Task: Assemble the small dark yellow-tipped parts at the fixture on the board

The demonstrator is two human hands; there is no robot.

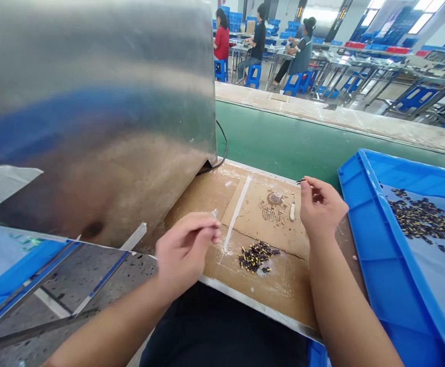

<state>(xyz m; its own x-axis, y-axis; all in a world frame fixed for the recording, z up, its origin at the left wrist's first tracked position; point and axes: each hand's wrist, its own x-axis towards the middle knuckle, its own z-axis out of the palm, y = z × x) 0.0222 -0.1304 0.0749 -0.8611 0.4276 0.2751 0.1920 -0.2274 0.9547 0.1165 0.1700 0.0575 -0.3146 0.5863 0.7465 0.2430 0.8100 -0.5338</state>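
Observation:
My left hand [186, 250] is closed in a pinch above the left side of the cardboard-covered board. A small clear piece [214, 213] shows at its fingertips, too small to name. Over the board's right side, my right hand [323, 206] has thumb and fingers closed on a small dark part [301, 181]. Between the hands, nearer my lap, lies a pile of small black parts with yellow ends [256, 256]. Behind the pile on the cardboard [241, 219] are a small clear lump [275, 198] and a thin whitish tool [292, 211], nearest my right hand.
A large metal housing [103, 102] stands at left, with a black cable [226, 145] beside it. At right, a blue crate [375, 255] holds many similar black-and-yellow parts [428, 219]. A green belt [276, 140] runs behind the board. Several people sit at tables farther back.

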